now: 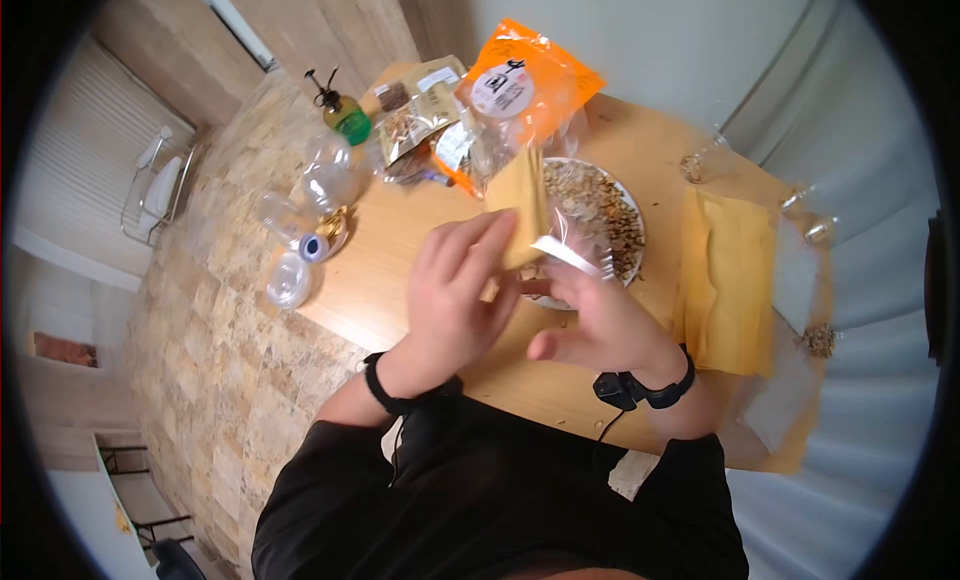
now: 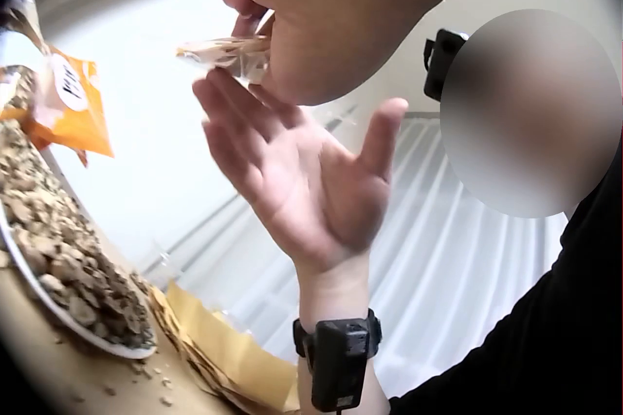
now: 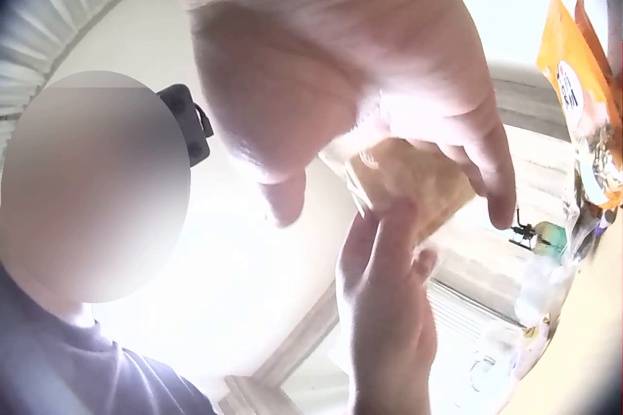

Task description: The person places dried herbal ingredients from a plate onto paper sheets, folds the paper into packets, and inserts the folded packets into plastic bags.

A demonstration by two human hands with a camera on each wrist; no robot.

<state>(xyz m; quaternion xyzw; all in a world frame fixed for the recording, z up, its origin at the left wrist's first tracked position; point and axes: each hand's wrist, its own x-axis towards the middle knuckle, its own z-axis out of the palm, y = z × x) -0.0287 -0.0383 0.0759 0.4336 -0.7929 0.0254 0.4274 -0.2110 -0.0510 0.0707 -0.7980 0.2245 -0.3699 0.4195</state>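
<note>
My left hand [image 1: 455, 285] holds a yellow kraft-paper bag [image 1: 517, 205] with a clear, shiny strip along one side. In the right wrist view, left-hand fingers [image 3: 394, 240] pinch the bag's edge. My right hand [image 1: 605, 320] has its fingers extended and thumb apart, and its fingertips are right at the bag. The left wrist view shows that palm [image 2: 316, 181] open beneath the bag. Behind the bag stands a white plate [image 1: 641, 220] heaped with dried, chopped brown and pale pieces, partly hidden by the hands.
Orange and clear packets [image 1: 530, 80] lie at the back, near a green spray bottle [image 1: 345, 115]. Clear plastic containers [image 1: 290, 280] stand at the table's left edge. A stack of yellow paper bags [image 1: 730, 280] lies to the right. Small filled clear bags [image 1: 820, 340] sit along the right edge.
</note>
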